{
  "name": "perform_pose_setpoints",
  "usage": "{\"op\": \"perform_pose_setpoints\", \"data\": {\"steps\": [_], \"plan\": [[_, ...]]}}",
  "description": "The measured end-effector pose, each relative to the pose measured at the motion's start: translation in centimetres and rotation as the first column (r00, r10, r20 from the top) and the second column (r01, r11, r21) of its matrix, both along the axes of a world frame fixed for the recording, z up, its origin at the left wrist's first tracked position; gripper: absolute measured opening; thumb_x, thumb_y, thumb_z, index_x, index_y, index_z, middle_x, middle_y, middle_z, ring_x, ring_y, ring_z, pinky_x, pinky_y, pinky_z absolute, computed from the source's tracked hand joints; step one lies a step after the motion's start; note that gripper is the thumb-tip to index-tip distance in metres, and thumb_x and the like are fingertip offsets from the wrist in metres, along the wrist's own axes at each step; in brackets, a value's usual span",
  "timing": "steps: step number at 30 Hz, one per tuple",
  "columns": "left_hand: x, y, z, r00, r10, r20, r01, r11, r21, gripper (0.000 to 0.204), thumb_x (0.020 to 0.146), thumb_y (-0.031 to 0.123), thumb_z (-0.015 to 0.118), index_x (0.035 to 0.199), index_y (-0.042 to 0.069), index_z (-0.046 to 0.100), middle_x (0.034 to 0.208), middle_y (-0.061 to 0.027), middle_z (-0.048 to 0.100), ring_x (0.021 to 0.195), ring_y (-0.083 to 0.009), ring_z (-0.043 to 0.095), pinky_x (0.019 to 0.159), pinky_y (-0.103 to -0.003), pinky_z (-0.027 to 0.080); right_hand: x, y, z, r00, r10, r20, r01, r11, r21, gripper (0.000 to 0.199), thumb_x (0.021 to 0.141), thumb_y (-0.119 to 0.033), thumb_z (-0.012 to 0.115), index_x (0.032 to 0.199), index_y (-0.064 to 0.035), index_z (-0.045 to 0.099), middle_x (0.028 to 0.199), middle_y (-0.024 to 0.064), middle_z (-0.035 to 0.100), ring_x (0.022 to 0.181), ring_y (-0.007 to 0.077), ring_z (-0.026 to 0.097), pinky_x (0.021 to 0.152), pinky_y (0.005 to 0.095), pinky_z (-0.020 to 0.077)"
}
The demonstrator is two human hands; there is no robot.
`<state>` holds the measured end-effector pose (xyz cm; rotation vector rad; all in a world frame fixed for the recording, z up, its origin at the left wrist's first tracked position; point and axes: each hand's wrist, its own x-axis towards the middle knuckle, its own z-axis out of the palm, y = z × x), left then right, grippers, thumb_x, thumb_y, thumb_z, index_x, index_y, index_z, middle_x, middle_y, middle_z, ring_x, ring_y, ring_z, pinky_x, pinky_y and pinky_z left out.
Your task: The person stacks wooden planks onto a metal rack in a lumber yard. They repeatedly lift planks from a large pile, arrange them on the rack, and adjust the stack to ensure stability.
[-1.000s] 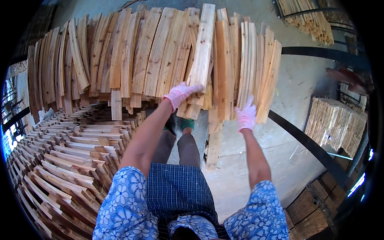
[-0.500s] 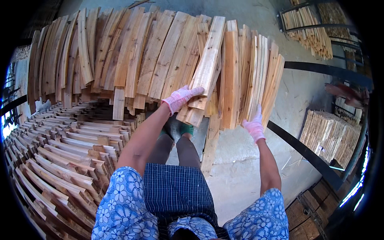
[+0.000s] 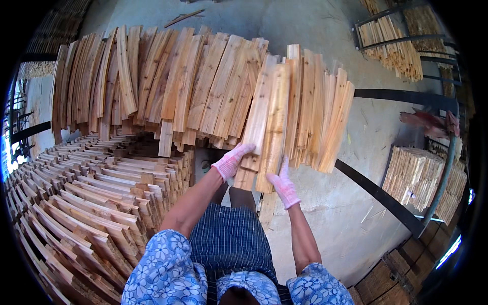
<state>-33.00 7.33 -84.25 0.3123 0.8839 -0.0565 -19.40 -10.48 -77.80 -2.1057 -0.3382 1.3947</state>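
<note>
Whereas R hand in pink-and-white glove [image 3: 284, 188] was at brown wooden boards [image 3: 335, 124] a moment ago, it's now near L hand in matching glove [image 3: 230, 162], fingers closed on long yellowish wooden plank's [image 3: 274, 127] near end. L fingers clasp pale wooden planks [image 3: 258, 117] alongside, thumb on top; grip underneath, can't tell. Black metal rack [image 3: 401, 40], upper R, holds more boards.

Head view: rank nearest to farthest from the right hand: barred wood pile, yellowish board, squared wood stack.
From the right hand:
1. Yellowish board: touching it, extending ahead.
2. Squared wood stack: off to the right.
3. Barred wood pile: upper right.
</note>
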Motion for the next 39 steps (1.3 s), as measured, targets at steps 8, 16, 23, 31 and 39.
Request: {"op": "perform_pose_setpoints", "data": {"steps": [8,16,23,31,39], "plan": [[-0.5,2.1,3.4,0.959,-0.156,-0.236,0.252,0.852,0.459,0.075,0.088,0.049,0.071,0.138,-0.003,0.047,0.124,-0.0164,0.064,0.114,-0.0244,0.061,0.096,-0.036,0.05,-3.5,3.0,-2.1,0.859,-0.373,-0.351,0.473,0.84,0.264,0.09,0.098,-0.025,0.066,0.162,-0.0001,0.007,0.149,0.0173,0.047,0.129,0.0243,0.052,0.107,0.0335,0.0447],[-11.6,-6.3,20.8,0.918,-0.089,-0.388,0.205,0.941,0.268,0.072,0.089,0.052,0.066,0.135,0.0,0.053,0.125,-0.0171,0.065,0.115,-0.0255,0.063,0.099,-0.034,0.051,-7.5,-1.8,16.5,0.909,-0.089,-0.406,0.145,0.983,0.11,0.073,0.097,-0.032,0.065,0.154,-0.0012,0.03,0.133,0.0156,0.057,0.118,0.022,0.058,0.099,0.0339,0.05],[-11.4,-6.6,17.1,0.833,0.245,-0.495,-0.062,0.932,0.358,0.084,0.084,0.031,0.077,0.152,0.011,0.033,0.125,-0.0212,0.063,0.112,-0.0324,0.064,0.09,-0.044,0.055,-6.6,6.9,11.2,0.666,-0.275,-0.693,0.199,0.961,-0.191,0.051,0.092,-0.035,0.073,0.133,-0.0099,0.055,0.117,0.0122,0.067,0.102,0.0294,0.07,0.084,0.0495,0.0609],[-13.6,-4.3,28.4,0.853,0.132,-0.505,0.229,0.775,0.589,0.095,0.083,0.034,0.076,0.159,0.009,0.024,0.132,-0.024,0.062,0.119,-0.0342,0.062,0.1,-0.038,0.05,-8.5,8.3,18.2,0.786,-0.097,-0.61,0.224,0.965,0.137,0.057,0.093,-0.029,0.072,0.139,-0.0084,0.049,0.119,0.0131,0.065,0.101,0.0289,0.069,0.083,0.0444,0.0605],[-15.7,-3.1,46.3,0.9,0.409,0.148,-0.263,0.24,0.935,0.093,0.088,0.022,0.071,0.16,-0.002,0.016,0.157,-0.0258,0.035,0.145,-0.0318,0.036,0.12,-0.037,0.03,-10.3,12.9,37.8,0.884,0.288,-0.369,0.069,0.699,0.712,0.083,0.1,-0.024,0.063,0.162,-0.0015,0.012,0.145,0.0143,0.049,0.129,0.0223,0.051,0.109,0.0343,0.0443]]}}
